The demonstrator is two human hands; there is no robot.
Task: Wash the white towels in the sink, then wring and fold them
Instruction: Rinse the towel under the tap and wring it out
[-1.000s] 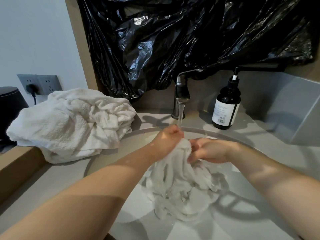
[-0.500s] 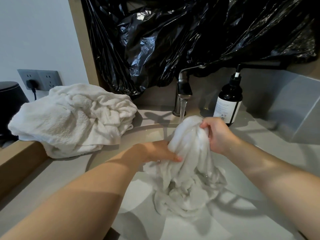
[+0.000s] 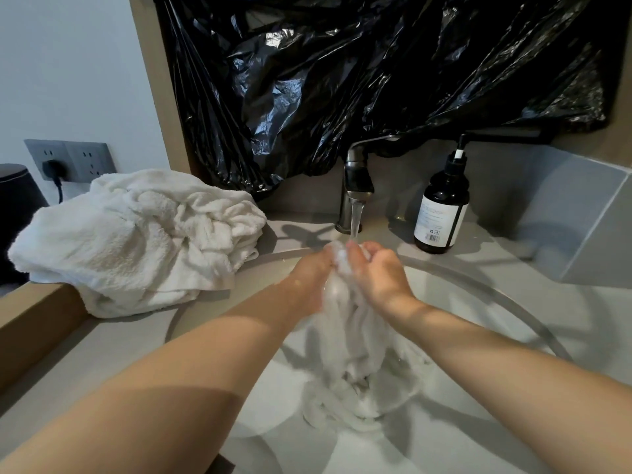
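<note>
A wet white towel [image 3: 355,357] hangs bunched from both my hands into the round white sink [image 3: 506,302]. My left hand [image 3: 313,275] and my right hand [image 3: 379,271] grip its top end together, right under the water running from the steel faucet [image 3: 357,186]. The towel's lower part lies crumpled on the sink bottom. A heap of dry white towels [image 3: 136,237] sits on the counter to the left of the sink.
A dark pump bottle [image 3: 443,206] stands right of the faucet. Black plastic sheeting [image 3: 376,80] covers the wall behind. A wall socket with a plug [image 3: 68,162] and a dark round object [image 3: 17,200] are at far left. A wooden ledge [image 3: 37,323] borders the counter.
My left hand has come up from the towel's side to join my right hand at its top end. Both hands now hold the bunched end under the stream.
</note>
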